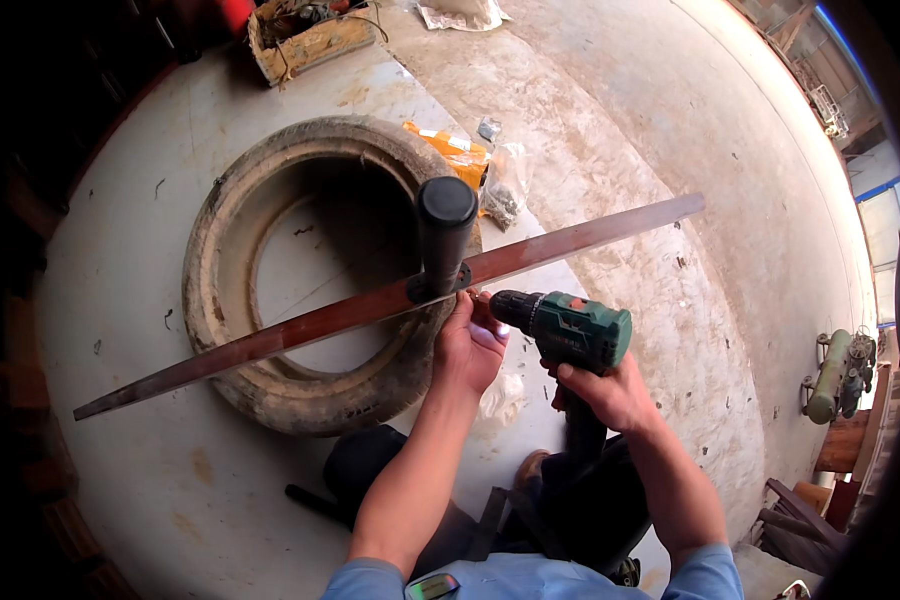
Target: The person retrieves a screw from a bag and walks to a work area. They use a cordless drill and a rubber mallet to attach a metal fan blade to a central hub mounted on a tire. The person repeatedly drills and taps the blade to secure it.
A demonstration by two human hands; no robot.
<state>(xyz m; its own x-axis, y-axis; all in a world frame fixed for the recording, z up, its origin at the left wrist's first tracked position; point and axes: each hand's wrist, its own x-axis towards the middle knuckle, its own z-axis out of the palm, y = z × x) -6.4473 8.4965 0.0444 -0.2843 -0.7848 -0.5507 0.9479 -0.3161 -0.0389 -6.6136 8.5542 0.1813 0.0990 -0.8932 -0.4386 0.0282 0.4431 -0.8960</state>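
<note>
My right hand [610, 388] is wrapped round the grip of a green and black cordless drill [582, 328]. The drill's chuck points left, close to the fingertips of my left hand [470, 345]. A small patch of light falls on that hand. Its fingers are pinched at the near side of a long reddish-brown bar [300, 328], and what they hold is too small to make out. A black cylinder [444, 225] stands up from the bar on a dark round flange. Beneath the bar lies a worn, dusty tyre [215, 270], and the bar crosses over it at a slant.
Beyond the tyre are an orange package [450, 150] and a clear plastic bag [507, 185] of small parts. A worn open box [315, 42] sits at the far left. To the right stands a green cylindrical machine [830, 378], with planks near it.
</note>
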